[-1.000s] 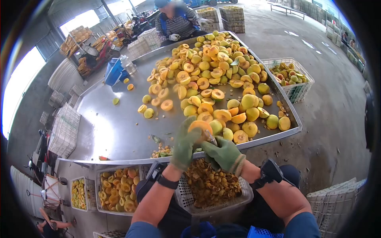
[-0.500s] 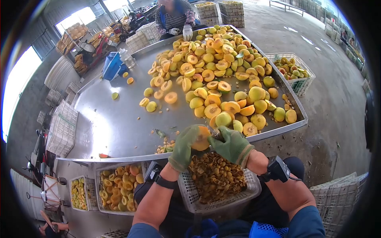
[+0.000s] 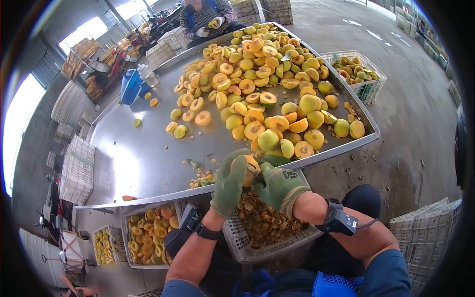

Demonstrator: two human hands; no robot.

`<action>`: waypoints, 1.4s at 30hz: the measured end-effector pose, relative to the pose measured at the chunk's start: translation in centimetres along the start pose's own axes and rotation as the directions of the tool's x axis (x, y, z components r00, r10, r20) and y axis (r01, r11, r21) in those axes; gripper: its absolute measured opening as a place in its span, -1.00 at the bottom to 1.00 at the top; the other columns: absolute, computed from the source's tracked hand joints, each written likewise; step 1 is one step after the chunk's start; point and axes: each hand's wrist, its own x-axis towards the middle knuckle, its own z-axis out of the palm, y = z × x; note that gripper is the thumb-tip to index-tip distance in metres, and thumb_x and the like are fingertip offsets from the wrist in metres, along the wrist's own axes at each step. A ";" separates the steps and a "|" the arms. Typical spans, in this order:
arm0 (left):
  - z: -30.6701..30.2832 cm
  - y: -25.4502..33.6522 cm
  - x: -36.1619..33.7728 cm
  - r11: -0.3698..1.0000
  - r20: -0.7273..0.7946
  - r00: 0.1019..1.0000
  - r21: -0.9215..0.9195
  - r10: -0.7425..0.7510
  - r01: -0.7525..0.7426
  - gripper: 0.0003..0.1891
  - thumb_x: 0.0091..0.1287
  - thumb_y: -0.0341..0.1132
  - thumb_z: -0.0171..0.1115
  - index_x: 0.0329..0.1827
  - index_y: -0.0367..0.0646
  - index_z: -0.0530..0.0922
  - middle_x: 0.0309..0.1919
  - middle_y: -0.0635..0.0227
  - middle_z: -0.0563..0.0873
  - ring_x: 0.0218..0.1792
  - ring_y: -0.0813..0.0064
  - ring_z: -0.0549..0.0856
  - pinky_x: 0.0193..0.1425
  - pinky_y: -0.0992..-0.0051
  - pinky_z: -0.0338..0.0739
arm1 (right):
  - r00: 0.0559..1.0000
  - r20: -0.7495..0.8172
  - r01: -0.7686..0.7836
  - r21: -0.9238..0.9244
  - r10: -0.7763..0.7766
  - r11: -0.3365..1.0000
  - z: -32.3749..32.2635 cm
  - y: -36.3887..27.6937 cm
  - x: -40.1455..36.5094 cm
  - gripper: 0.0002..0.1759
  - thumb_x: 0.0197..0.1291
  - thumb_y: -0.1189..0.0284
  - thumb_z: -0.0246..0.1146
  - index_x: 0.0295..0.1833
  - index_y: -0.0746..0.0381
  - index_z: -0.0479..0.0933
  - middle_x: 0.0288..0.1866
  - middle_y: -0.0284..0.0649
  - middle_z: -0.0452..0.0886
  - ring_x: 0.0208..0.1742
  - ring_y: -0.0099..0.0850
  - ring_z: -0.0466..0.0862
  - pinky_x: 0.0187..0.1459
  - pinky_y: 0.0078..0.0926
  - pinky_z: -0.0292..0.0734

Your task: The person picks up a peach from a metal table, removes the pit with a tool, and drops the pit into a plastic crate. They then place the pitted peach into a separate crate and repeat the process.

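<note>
A green glove covers my left hand (image 3: pixel 231 183), whose fingers are wrapped round a halved orange fruit (image 3: pixel 251 166) above the near edge of the metal table (image 3: pixel 148 171). My right hand (image 3: pixel 278 184), also in a green glove, is closed at the fruit's right side; what its fingers grip is too small and hidden to name. Just below both hands stands a white basket (image 3: pixel 277 255) holding brown pits and scraps. Beyond them, halved yellow-orange fruits (image 3: pixel 255 129) are heaped on the table.
A co-worker (image 3: pixel 208 22) in gloves is at the far edge, holding a fruit piece. A blue container (image 3: pixel 131 86) and clear bottle (image 3: pixel 147 74) stand at the table's left. Crates of fruit are at the right (image 3: pixel 373 86) and lower left (image 3: pixel 148 265). Stacked crates (image 3: pixel 428 237) stand lower right.
The view has shifted slightly. My right hand has turned and moved lower, against the fruit in my left hand. The co-worker's hands have lifted off the pile, one now with a fruit piece.
</note>
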 end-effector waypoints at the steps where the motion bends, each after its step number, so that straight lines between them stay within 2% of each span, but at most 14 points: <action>1: 0.2 0.0 -0.1 1.000 -0.006 1.000 0.024 0.001 -0.001 -0.62 0.64 -0.20 0.07 0.32 -0.28 0.56 0.11 0.32 0.68 0.07 0.57 0.63 0.23 0.47 0.56 | 1.000 0.015 -0.024 0.001 0.024 1.000 0.0 -0.1 -0.1 -0.63 0.37 0.20 0.24 -0.02 0.33 0.55 -0.16 0.13 0.75 -0.09 0.11 0.76 -0.05 0.03 0.65; 6: 1.4 -0.2 -0.4 0.979 -0.046 0.997 0.200 0.055 -0.044 -0.63 0.64 -0.20 0.08 0.29 -0.29 0.57 0.10 0.27 0.70 0.06 0.52 0.67 0.21 0.44 0.60 | 0.996 0.059 -0.065 -0.023 0.066 0.998 0.4 0.6 -0.5 -0.68 0.38 0.25 0.21 -0.02 0.32 0.56 -0.16 0.10 0.76 -0.09 0.09 0.78 -0.08 0.02 0.66; 9: 1.9 0.0 -0.6 0.979 -0.049 0.997 0.200 0.058 -0.047 -0.64 0.63 -0.20 0.10 0.28 -0.29 0.57 0.11 0.25 0.69 0.07 0.51 0.66 0.22 0.44 0.59 | 0.999 -0.045 -0.030 -0.038 0.028 0.999 2.0 1.6 -0.6 -0.71 0.37 0.27 0.23 -0.06 0.31 0.56 -0.28 0.08 0.73 -0.21 0.07 0.76 -0.17 0.00 0.63; 17: 2.3 -0.4 -1.5 0.842 -0.011 0.959 0.482 0.282 -0.242 -0.60 0.65 -0.12 0.06 0.27 -0.28 0.54 0.12 0.23 0.67 0.10 0.44 0.63 0.27 0.38 0.55 | 1.000 0.030 0.004 -0.030 -0.003 1.000 1.3 0.6 -1.1 -0.74 0.33 0.34 0.21 -0.05 0.30 0.66 -0.18 0.07 0.77 -0.15 0.02 0.81 -0.13 -0.02 0.70; 20: 1.8 0.2 -1.6 0.881 0.005 0.975 0.427 0.222 -0.203 -0.59 0.66 -0.11 0.04 0.32 -0.26 0.49 0.16 0.18 0.59 0.19 0.28 0.59 0.36 0.32 0.47 | 0.995 0.095 0.016 -0.048 -0.011 0.999 0.4 0.2 -1.3 -0.76 0.37 0.35 0.20 -0.03 0.24 0.68 -0.16 0.01 0.79 -0.14 -0.04 0.81 -0.04 -0.08 0.70; 22: 0.2 -2.4 -1.0 0.928 -0.026 0.978 0.323 0.205 -0.186 -0.52 0.66 0.02 0.05 0.35 -0.21 0.49 0.21 0.25 0.58 0.23 0.37 0.55 0.41 0.33 0.44 | 0.994 0.009 0.108 -0.074 -0.107 0.991 1.4 0.2 -1.2 -0.81 0.23 0.34 0.27 -0.18 0.21 0.68 -0.31 -0.02 0.73 -0.28 -0.08 0.76 -0.21 -0.11 0.65; 23: 0.3 -1.9 -0.7 0.744 0.104 0.921 0.558 0.376 -0.367 -0.52 0.68 -0.03 -0.06 0.34 -0.27 0.48 0.20 0.10 0.59 0.26 0.15 0.55 0.46 0.20 0.37 | 0.988 -0.028 0.150 -0.093 -0.153 0.984 2.3 0.7 -0.8 -0.83 0.17 0.33 0.31 -0.25 0.19 0.67 -0.38 -0.03 0.70 -0.35 -0.09 0.74 -0.30 -0.12 0.62; 24: 0.0 -2.3 -0.6 0.727 0.081 0.908 0.572 0.411 -0.380 -0.54 0.69 -0.06 -0.05 0.35 -0.28 0.47 0.22 0.12 0.60 0.24 0.23 0.57 0.43 0.25 0.41 | 0.976 -0.054 0.203 -0.100 -0.209 0.974 3.0 1.4 -0.7 -0.84 0.10 0.32 0.34 -0.32 0.18 0.67 -0.46 -0.04 0.67 -0.42 -0.11 0.71 -0.38 -0.13 0.59; 25: 0.1 -2.5 -0.5 0.700 0.046 0.896 0.606 0.442 -0.377 -0.55 0.69 -0.08 -0.03 0.37 -0.29 0.47 0.23 0.15 0.61 0.22 0.30 0.58 0.40 0.30 0.44 | 0.977 -0.175 0.146 0.134 -0.121 0.980 3.0 1.6 -0.9 -0.80 0.20 0.31 0.29 -0.32 0.22 0.67 -0.50 -0.03 0.64 -0.46 -0.12 0.69 -0.36 -0.13 0.60; 31: 0.8 -0.7 -1.4 0.761 0.069 0.914 0.531 0.399 -0.372 -0.57 0.70 -0.17 -0.11 0.39 -0.32 0.46 0.27 0.09 0.61 0.24 0.24 0.59 0.39 0.26 0.44 | 0.959 0.254 0.060 0.261 -0.128 0.964 -0.4 2.0 -1.1 -0.78 0.21 0.30 0.28 -0.33 0.22 0.66 -0.49 -0.12 0.66 -0.51 -0.21 0.68 -0.44 -0.20 0.59; 37: 0.2 -1.2 -1.5 0.796 0.107 0.906 0.444 0.408 -0.411 -0.50 0.68 -0.05 -0.06 0.39 -0.30 0.46 0.28 0.13 0.59 0.23 0.27 0.59 0.35 0.28 0.49 | 0.756 0.646 -0.371 0.554 -0.103 0.745 -3.9 1.7 -0.6 -0.76 0.22 0.26 0.25 -0.35 0.20 0.63 -0.52 -0.27 0.64 -0.61 -0.32 0.64 -0.58 -0.31 0.54; 39: 0.3 -0.6 -1.3 0.749 0.166 0.882 0.473 0.442 -0.464 -0.48 0.67 -0.01 -0.06 0.38 -0.28 0.48 0.18 0.15 0.61 0.10 0.30 0.63 0.26 0.27 0.54 | 0.706 0.676 -0.376 0.609 -0.209 0.698 -3.8 2.9 -0.4 -0.74 0.22 0.22 0.23 -0.37 0.17 0.63 -0.56 -0.34 0.60 -0.68 -0.40 0.58 -0.66 -0.37 0.48; 40: 0.4 0.0 -1.6 0.865 0.171 0.929 0.339 0.329 -0.369 -0.46 0.67 0.05 -0.05 0.41 -0.24 0.47 0.25 0.18 0.59 0.13 0.35 0.62 0.29 0.28 0.54 | 0.688 0.653 -0.305 0.656 -0.316 0.691 -2.9 3.5 0.1 -0.72 0.23 0.19 0.23 -0.36 0.16 0.63 -0.57 -0.34 0.59 -0.69 -0.43 0.55 -0.67 -0.39 0.47; 42: 0.3 0.1 -2.0 0.938 0.163 0.955 0.207 0.248 -0.279 -0.48 0.65 0.01 0.05 0.44 -0.22 0.45 0.31 0.19 0.58 0.20 0.38 0.61 0.33 0.31 0.53 | 0.649 0.739 -0.464 0.574 -0.182 0.675 -3.6 2.5 -0.1 -0.71 0.24 0.15 0.23 -0.34 0.14 0.64 -0.56 -0.34 0.59 -0.69 -0.48 0.54 -0.69 -0.40 0.46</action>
